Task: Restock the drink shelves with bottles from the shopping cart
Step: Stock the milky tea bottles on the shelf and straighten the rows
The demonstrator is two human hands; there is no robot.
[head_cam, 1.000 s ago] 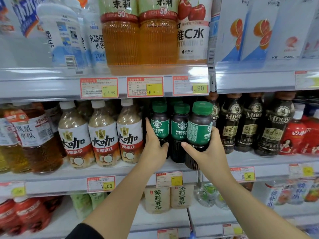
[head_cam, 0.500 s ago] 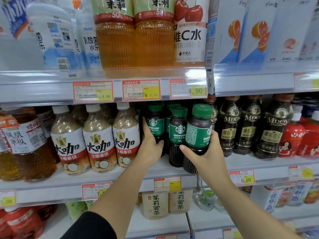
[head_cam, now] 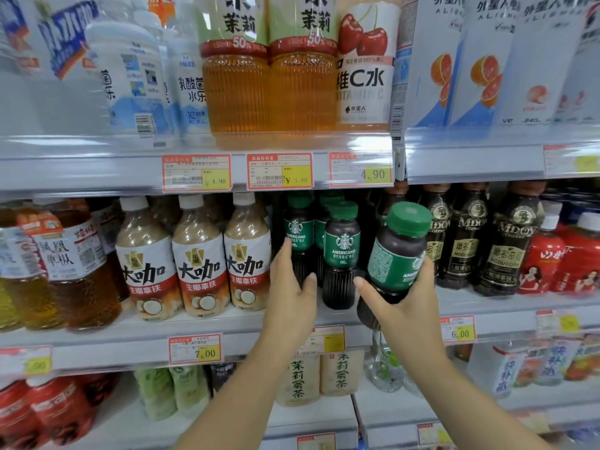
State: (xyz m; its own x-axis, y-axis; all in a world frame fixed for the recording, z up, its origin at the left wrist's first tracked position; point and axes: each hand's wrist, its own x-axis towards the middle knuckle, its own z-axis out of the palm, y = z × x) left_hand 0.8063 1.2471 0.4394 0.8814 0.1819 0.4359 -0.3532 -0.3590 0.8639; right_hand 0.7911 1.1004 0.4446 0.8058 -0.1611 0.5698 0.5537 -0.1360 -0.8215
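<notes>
Right grip [head_cam: 402,303] wraps tilted Americano bottle [head_cam: 396,254], cap leaning right; shelf [head_cam: 487,305] gap just behind. Left grip [head_cam: 292,287] flat-fingered against shelved bottle [head_cam: 297,228].

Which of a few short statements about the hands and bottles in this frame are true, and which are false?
1. The right hand holds a green-capped coffee bottle. True.
2. That bottle is held upright. False: it is tilted in the hand.
3. The price tag below the white-capped bottles reads 7.00. True.
4. The left hand grips one of the white-capped bottles. False: it is open, with straight fingers at the shelved coffee bottles.
</notes>
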